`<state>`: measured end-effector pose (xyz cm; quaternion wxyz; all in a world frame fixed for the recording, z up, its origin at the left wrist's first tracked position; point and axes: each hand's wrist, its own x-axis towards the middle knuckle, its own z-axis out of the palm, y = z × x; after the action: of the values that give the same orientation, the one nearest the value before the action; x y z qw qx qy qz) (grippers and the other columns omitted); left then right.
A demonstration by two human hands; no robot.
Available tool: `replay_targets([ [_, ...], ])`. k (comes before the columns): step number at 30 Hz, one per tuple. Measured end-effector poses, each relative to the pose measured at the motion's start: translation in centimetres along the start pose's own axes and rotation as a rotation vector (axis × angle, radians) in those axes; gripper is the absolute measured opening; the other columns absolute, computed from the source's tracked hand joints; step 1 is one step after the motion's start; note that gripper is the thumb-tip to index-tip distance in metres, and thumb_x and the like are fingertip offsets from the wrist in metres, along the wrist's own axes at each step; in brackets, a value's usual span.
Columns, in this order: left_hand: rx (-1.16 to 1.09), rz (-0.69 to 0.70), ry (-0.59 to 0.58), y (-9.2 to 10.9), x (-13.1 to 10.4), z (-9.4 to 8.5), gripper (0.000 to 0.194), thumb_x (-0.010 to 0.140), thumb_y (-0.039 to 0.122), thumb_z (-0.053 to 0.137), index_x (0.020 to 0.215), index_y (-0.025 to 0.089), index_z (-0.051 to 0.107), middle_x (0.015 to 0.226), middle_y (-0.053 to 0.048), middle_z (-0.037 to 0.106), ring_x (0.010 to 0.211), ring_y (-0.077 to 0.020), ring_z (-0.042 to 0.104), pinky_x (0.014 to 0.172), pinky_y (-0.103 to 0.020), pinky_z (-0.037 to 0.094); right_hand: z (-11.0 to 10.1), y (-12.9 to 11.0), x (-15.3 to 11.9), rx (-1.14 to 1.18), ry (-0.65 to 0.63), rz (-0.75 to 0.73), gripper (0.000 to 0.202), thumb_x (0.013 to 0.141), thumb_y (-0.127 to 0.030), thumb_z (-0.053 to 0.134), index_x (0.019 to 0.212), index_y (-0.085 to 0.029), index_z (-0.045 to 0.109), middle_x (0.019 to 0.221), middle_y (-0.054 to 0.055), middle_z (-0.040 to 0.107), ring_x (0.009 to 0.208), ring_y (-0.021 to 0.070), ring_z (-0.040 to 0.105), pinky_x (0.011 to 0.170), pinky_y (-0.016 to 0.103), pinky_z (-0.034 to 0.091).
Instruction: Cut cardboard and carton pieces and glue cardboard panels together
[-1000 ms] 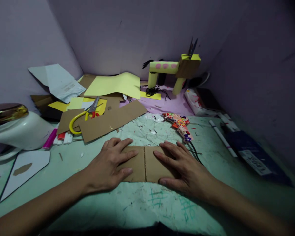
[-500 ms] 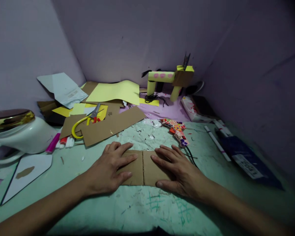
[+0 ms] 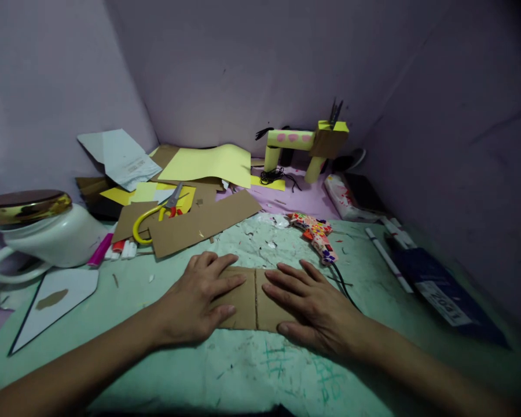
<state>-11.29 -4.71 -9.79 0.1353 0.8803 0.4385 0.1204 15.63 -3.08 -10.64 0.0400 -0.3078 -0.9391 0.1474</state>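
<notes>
Two brown cardboard pieces lie flat, edge to edge, in front of me, with a dark rough seam between them. My left hand [image 3: 204, 298] rests with fingers spread on the left cardboard piece [image 3: 244, 307]. On the right cardboard piece [image 3: 267, 310], my right hand [image 3: 315, 307] lies flat, its fingers stretched toward the seam. Both palms cover the outer ends of the pieces. Just beyond my right hand is a glue gun [image 3: 316, 234] with a floral pattern, its black cord running past that hand.
At left stand scissors with yellow handles [image 3: 141, 223], a long cardboard strip [image 3: 204, 223], a white mug [image 3: 56, 240] and markers [image 3: 124, 249]. A yellow paper animal figure [image 3: 290, 139] is at the back. A blue pouch [image 3: 460, 301] and a white pen [image 3: 388, 260] lie at right.
The view has shifted slightly, so the scene sits a little further right. My right hand's fingers have slid slightly closer to the seam; both hands stay on the cardboard.
</notes>
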Motion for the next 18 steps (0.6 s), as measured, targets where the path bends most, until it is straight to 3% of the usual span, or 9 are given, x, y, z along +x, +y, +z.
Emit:
replay_targets([
  [5,0.009,-0.017,0.077,0.2,0.0,0.5,0.044,0.076,0.035,0.059,0.119,0.027,0.060,0.134,-0.009,0.049,0.107,-0.0317,0.041,0.090,-0.053,0.035,-0.7,-0.8,0.5,-0.060,-0.070,0.015,0.057,0.087,-0.052,0.044,0.136,-0.024,0.042,0.144,0.007,0.042,0.132,0.0337,0.035,0.104,0.061,0.023],
  [11,0.010,-0.004,0.020,0.4,-0.2,-0.3,0.045,0.076,0.034,0.059,0.121,0.027,0.057,0.134,-0.009,0.048,0.108,-0.0314,0.042,0.091,-0.052,0.036,-1.3,-2.2,1.0,-0.081,-0.035,0.012,0.049,0.085,-0.038,0.050,0.131,-0.021,0.049,0.137,0.009,0.052,0.126,0.0335,0.043,0.105,0.063,0.022],
  [14,0.010,-0.027,0.016,0.5,-0.2,-0.5,0.045,0.075,0.033,0.061,0.119,0.025,0.058,0.133,-0.010,0.049,0.108,-0.0314,0.042,0.092,-0.052,0.035,-1.4,-3.3,1.5,0.013,0.034,0.030,0.037,0.083,-0.026,0.053,0.119,-0.018,0.059,0.124,0.008,0.061,0.117,0.0271,0.051,0.104,0.049,0.034],
  [16,0.001,-0.048,0.012,0.6,-0.2,-0.5,0.047,0.072,0.033,0.064,0.119,0.026,0.058,0.133,-0.010,0.049,0.108,-0.0313,0.043,0.092,-0.051,0.035,-1.1,-3.8,1.7,0.060,0.080,0.046,0.030,0.081,-0.020,0.054,0.109,-0.015,0.063,0.115,0.009,0.065,0.108,0.0247,0.055,0.095,0.038,0.046],
  [18,-0.018,-0.058,0.018,0.7,-0.2,-0.4,0.050,0.069,0.035,0.066,0.118,0.027,0.058,0.133,-0.009,0.049,0.107,-0.0308,0.043,0.092,-0.050,0.035,-0.6,-3.8,1.8,0.048,0.127,0.025,0.030,0.079,-0.017,0.055,0.107,-0.014,0.064,0.110,0.011,0.066,0.103,0.0244,0.058,0.088,0.035,0.051],
])
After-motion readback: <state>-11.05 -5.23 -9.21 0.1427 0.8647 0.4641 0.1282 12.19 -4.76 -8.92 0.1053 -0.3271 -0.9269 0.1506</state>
